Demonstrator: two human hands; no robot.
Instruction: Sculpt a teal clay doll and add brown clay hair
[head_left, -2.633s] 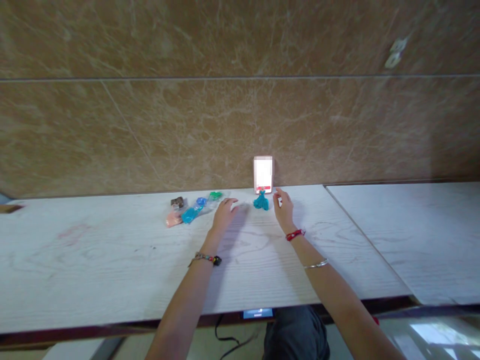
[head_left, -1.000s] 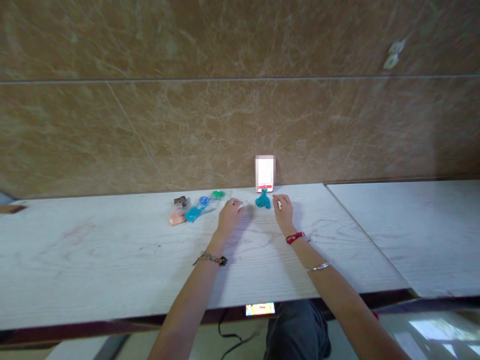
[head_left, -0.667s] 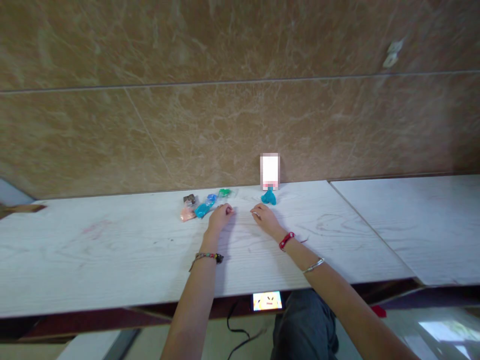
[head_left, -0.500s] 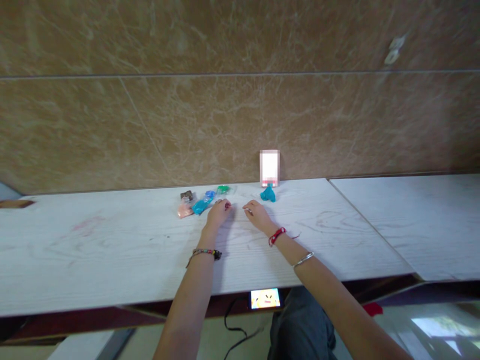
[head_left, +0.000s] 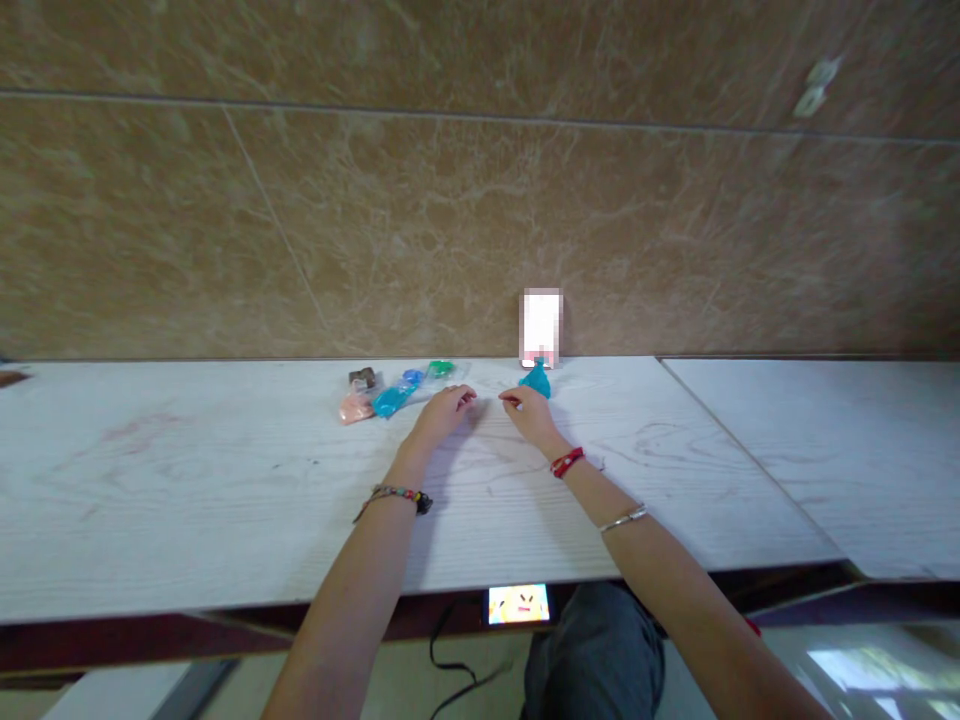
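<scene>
My right hand (head_left: 527, 413) has crossed from right of the flared teal figure (head_left: 538, 379), near frame centre, to its lower left. It and my left hand (head_left: 445, 411) curl; whether gripping, I can't tell. White tabletop (head_left: 667, 470) spreads right to a seam (head_left: 750, 458).

Two bare hands, one left hand (head_left: 448, 410) and one right hand (head_left: 531, 414), accompany a single turquoise piece (head_left: 538, 379) and five packets of coloured material, comprising one brown packet (head_left: 361, 378), one peach packet (head_left: 356, 406), one light-blue packet (head_left: 395, 398), one darker-blue packet (head_left: 412, 377) and one green packet (head_left: 441, 368). Wrist ornaments number three: one beaded bracelet (head_left: 397, 492), one red band (head_left: 567, 462) and one silver bangle (head_left: 624, 518). Two lit screens, one upper screen (head_left: 541, 325) and one lower screen (head_left: 518, 604), and two pale wall fittings (head_left: 823, 71) are also present.
</scene>
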